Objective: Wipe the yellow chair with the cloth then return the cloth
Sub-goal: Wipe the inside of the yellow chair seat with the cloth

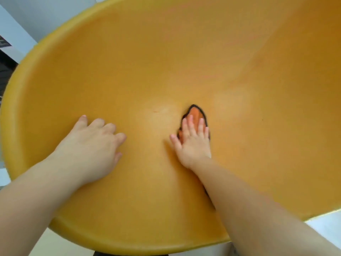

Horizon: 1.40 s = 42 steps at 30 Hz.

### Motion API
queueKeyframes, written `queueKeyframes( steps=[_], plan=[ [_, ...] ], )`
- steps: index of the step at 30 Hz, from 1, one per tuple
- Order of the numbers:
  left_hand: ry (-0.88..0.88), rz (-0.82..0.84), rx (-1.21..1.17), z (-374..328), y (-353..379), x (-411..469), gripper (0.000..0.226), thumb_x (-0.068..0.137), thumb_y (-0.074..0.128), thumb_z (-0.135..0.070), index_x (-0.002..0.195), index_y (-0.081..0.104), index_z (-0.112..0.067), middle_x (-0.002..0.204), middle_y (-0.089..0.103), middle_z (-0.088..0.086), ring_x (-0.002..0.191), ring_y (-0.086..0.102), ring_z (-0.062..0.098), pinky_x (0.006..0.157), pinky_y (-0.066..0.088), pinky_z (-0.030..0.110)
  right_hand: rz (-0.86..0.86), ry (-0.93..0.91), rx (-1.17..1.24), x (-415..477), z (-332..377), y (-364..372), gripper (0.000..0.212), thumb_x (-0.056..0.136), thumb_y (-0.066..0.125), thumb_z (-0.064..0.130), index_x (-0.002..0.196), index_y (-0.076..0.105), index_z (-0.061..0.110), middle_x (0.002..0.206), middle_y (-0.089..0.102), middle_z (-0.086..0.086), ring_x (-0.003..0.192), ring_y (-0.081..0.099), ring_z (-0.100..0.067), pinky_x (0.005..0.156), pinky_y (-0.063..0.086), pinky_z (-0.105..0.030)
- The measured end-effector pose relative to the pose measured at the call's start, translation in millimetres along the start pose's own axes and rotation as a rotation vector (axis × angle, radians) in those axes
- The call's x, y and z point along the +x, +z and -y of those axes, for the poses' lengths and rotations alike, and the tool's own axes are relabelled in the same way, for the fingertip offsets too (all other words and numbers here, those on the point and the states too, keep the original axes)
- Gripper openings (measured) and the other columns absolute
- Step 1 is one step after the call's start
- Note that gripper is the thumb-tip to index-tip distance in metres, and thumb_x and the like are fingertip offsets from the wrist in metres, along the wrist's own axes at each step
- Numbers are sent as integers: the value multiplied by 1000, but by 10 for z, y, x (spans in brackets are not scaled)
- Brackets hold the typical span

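The yellow chair (166,61) fills almost the whole frame in front of you. Its seat is a smooth, glossy shell that dips toward the middle and rises to a rounded rim along the left and bottom edges of the frame. Beyond the rim at the upper left you can see a pale surface (27,13), and a dark object (4,58) at the left edge that is too cropped to identify. A strip of pale floor (324,228) shows at the lower right. At the bottom edge, just under the rim, a dark part (129,254) peeks out.

The cloth (196,113) lies in the hollow of the seat, just right of centre. It is orange with a dark border, and its pointed end sticks out toward the top of the frame. Your right hand (191,143) lies flat on it, palm down. The fingers (190,124) are straight and slightly spread, pressing the cloth against the seat rather than pinching it, and the thumb reaches off to the left onto bare plastic.

Your left hand (92,146) rests palm down on the seat at the centre left, well apart from the cloth. Its fingers are loosely bent and it holds nothing.
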<state>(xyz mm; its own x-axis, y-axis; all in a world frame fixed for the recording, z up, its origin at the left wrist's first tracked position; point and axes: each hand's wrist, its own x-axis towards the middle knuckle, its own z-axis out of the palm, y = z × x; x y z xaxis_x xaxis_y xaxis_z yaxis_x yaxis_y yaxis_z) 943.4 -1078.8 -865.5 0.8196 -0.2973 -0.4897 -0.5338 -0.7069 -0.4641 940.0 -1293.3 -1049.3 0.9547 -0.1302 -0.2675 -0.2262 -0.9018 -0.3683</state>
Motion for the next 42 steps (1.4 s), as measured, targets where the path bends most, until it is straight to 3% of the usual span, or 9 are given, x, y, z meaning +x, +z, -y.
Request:
queueKeyframes(
  steps=[6,10,15,23,27,31,35,39,42],
  plan=[
    [56,88,-59,-509,-148,350,88,80,50,-76,150,29,-29,155,29,2,139,31,26,112,30,56,244,-446,-129,-810,-135,42,83,94,10,73,163,-1,28,168,-15,10,154,-22,-18,126,-10,-40],
    [45,126,-113,-860,-172,589,138,51,68,-86,157,7,-22,165,-3,8,149,11,34,116,22,59,173,-191,-397,-824,-1303,-387,97,85,0,80,163,-4,22,169,-16,2,154,-20,-23,127,-3,-44],
    [0,188,-28,-964,-165,575,153,40,73,-86,158,-1,-22,164,-11,12,149,6,40,112,20,67,-24,359,-559,-858,-2438,-1116,105,86,-3,81,161,-4,9,169,-12,-13,155,-14,-35,126,-2,-49],
    [-105,314,16,-818,-42,608,161,34,78,-83,157,-6,-22,162,-15,17,147,-6,44,104,24,78,-173,465,-443,-343,-2456,-1213,99,91,5,78,162,0,9,169,-11,-12,155,-15,-35,125,-6,-51],
    [-101,321,20,-799,-2,646,160,36,77,-83,157,-8,-23,162,-18,16,148,-8,44,105,22,76,-76,212,-420,34,-2138,-1114,92,93,4,74,163,2,15,170,-12,-6,156,-15,-29,126,-7,-46],
    [-106,325,-1,-813,46,625,151,42,79,-80,158,-3,-27,163,-16,10,149,-7,41,106,20,76,289,-485,-433,-531,-1546,-659,104,84,-10,82,163,6,17,170,-6,-4,156,-13,-26,127,-1,-46],
    [-42,308,-73,-988,52,528,146,44,83,-74,157,4,-26,164,-5,7,147,6,37,103,26,76,579,-1024,-377,-1613,-1308,-476,76,104,20,61,163,0,18,169,-12,2,155,-20,-18,127,-6,-42],
    [0,317,-105,-1091,92,483,144,43,85,-72,157,8,-26,164,0,6,146,9,39,101,27,78,472,-973,-465,-1493,-1999,-786,69,108,27,52,163,3,18,171,0,-1,158,-1,-19,126,17,-47],
    [11,335,-92,-1083,82,481,138,43,85,-72,155,19,-26,161,12,6,144,17,37,99,32,76,417,-738,-544,-1160,-2226,-947,73,105,10,62,163,9,19,170,6,-4,157,10,-20,127,13,-44]
  ],
)
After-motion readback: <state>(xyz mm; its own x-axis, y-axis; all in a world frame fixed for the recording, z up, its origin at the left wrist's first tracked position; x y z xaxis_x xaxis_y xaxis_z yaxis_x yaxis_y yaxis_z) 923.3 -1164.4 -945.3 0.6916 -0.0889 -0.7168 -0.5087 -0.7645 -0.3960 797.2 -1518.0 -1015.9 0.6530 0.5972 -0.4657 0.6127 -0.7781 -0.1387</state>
